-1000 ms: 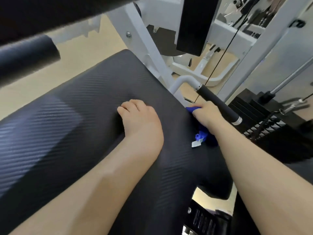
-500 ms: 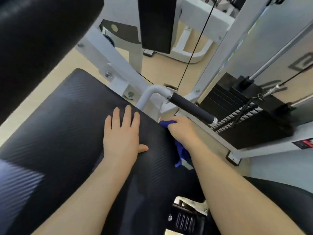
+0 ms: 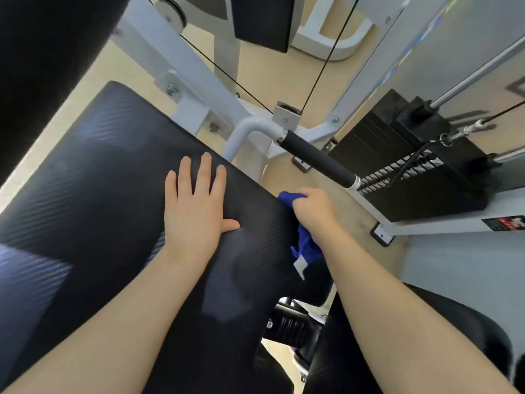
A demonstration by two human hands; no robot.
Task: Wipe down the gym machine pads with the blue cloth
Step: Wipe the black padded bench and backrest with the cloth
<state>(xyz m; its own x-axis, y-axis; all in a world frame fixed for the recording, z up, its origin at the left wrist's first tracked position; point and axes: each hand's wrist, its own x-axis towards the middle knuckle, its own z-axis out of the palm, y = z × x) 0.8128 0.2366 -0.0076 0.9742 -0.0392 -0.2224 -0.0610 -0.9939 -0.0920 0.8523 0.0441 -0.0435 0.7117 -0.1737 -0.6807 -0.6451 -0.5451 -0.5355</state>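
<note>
The left hand (image 3: 196,214) lies flat on the black ribbed seat pad (image 3: 93,200), fingers straight and slightly spread, thumb out to the side. The right hand (image 3: 314,213) curls its fingers round the bunched blue cloth (image 3: 305,245), pressing it against the pad's right edge, a white tag hanging below. Beyond the pad stand a foam-gripped handle (image 3: 318,160), white frame (image 3: 181,69), weight stack (image 3: 403,169) and tan floor (image 3: 312,200).

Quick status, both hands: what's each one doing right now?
Left hand: open, fingers straight, palm flat on the black pad.
Right hand: closed around the blue cloth, at the pad's right edge.
</note>
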